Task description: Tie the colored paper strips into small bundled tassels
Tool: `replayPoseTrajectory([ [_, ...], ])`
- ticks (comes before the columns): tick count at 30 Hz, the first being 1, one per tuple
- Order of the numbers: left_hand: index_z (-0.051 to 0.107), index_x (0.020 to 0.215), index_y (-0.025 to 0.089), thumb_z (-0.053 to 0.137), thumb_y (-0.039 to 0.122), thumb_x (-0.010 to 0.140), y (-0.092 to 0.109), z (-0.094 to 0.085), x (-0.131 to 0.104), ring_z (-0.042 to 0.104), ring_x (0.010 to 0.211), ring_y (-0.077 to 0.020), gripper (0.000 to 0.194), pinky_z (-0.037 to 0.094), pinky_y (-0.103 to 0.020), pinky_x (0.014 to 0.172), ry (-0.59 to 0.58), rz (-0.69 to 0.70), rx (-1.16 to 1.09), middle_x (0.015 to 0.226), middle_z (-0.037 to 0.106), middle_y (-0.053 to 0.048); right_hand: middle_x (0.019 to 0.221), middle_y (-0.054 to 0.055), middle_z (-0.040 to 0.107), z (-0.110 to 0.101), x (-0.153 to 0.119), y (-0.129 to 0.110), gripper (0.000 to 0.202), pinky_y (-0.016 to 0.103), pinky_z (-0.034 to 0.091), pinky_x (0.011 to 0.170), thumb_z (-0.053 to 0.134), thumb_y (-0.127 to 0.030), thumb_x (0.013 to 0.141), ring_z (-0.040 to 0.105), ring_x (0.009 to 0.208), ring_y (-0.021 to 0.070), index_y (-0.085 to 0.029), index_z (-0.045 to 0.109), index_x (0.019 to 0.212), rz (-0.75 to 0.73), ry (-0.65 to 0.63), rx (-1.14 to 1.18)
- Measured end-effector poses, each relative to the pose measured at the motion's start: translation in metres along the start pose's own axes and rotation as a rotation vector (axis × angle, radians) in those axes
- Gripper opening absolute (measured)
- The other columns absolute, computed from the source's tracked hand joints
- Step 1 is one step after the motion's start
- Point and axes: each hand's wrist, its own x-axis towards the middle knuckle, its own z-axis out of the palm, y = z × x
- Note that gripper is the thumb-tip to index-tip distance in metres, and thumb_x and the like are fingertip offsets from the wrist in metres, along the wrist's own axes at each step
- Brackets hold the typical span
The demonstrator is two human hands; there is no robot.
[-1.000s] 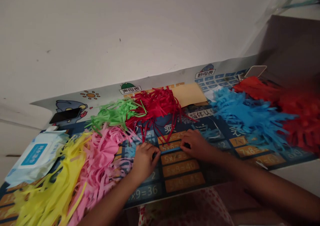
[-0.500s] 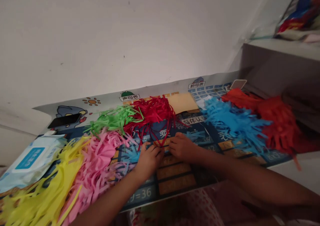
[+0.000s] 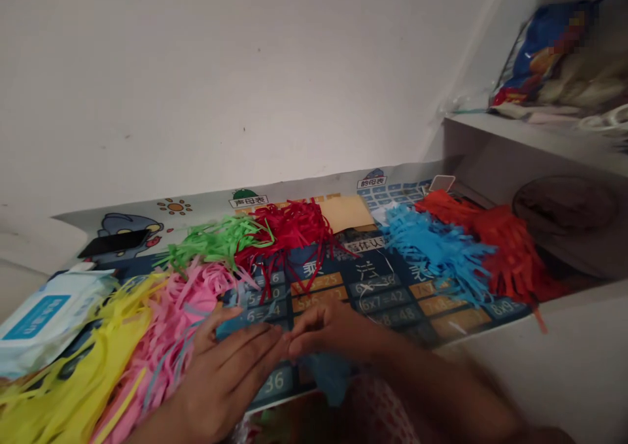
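Note:
My left hand [image 3: 228, 369] and my right hand [image 3: 336, 329] meet low over the printed mat [image 3: 426, 329], fingers bent and closed. Between them is a piece of light blue fringed paper [image 3: 330, 375]; part of it sticks out past the left thumb and another part hangs below the right hand. The fingertips on it are partly hidden. Just left of my left hand lies a pink fringed paper bundle [image 3: 189, 300]. A dark red fringed bundle [image 3: 297, 225] lies beyond both hands, its thin strips trailing toward them.
Yellow [image 3: 108, 352], green [image 3: 216, 241], blue [image 3: 439, 251] and orange-red [image 3: 510, 248] fringed bundles lie around the mat. A wipes pack [image 3: 49, 320] and a black phone [image 3: 115, 242] are at left. White string [image 3: 366, 290] lies near my right hand. A shelf [image 3: 530, 143] stands at right.
Both hands have come closer to me, away from the dark red strips, and lifted the light blue fringed paper off the mat. The view has shifted a little to the right.

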Motion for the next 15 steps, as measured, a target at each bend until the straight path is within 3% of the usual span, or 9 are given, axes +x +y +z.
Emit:
replayPoseTrajectory([
  [3, 0.067, 0.101, 0.026, 0.05, 0.018, 0.094, 0.012, 0.014, -0.001, 0.069, 0.079, -0.0129, 0.02, 0.03, -0.034, 0.113, 0.048, 0.014, 0.038, 0.088, 0.076, 0.004, 0.054, -0.004, 0.057, 0.009, 0.001, 0.025, 0.033, 0.021, 0.027, 0.05, 0.083, -0.044, 0.054, 0.041, 0.049, 0.0072, -0.016, 0.07, 0.062, 0.032, 0.128, 0.184],
  [6, 0.064, 0.097, 0.025, 0.055, 0.021, 0.092, 0.026, 0.036, -0.01, 0.068, 0.079, -0.0134, 0.011, 0.045, -0.036, 0.099, 0.131, -0.229, -0.09, 0.086, 0.074, 0.002, 0.049, -0.004, 0.053, 0.019, -0.004, 0.046, 0.034, 0.021, 0.026, 0.047, 0.084, -0.044, 0.054, 0.04, 0.046, 0.0072, -0.016, 0.066, 0.058, -0.057, 0.275, 0.287],
  [10, 0.066, 0.09, 0.023, 0.056, 0.021, 0.091, 0.046, 0.066, -0.018, 0.065, 0.073, -0.0126, 0.01, 0.052, -0.031, 0.083, 0.248, -0.482, -0.293, 0.076, 0.069, 0.001, 0.048, -0.007, 0.049, 0.023, -0.007, 0.061, 0.032, 0.019, 0.028, 0.045, 0.085, -0.039, 0.056, 0.038, 0.042, 0.0058, -0.018, 0.062, 0.064, -0.142, 0.419, 0.444],
  [15, 0.07, 0.088, 0.021, 0.057, 0.022, 0.089, 0.058, 0.077, -0.012, 0.064, 0.075, -0.0147, 0.012, 0.052, -0.028, 0.075, 0.296, -0.56, -0.429, 0.077, 0.069, -0.002, 0.06, -0.005, 0.056, 0.029, -0.008, 0.064, 0.022, 0.019, 0.033, 0.045, 0.083, -0.031, 0.058, 0.042, 0.044, 0.0058, -0.019, 0.066, 0.064, -0.235, 0.502, 0.414],
])
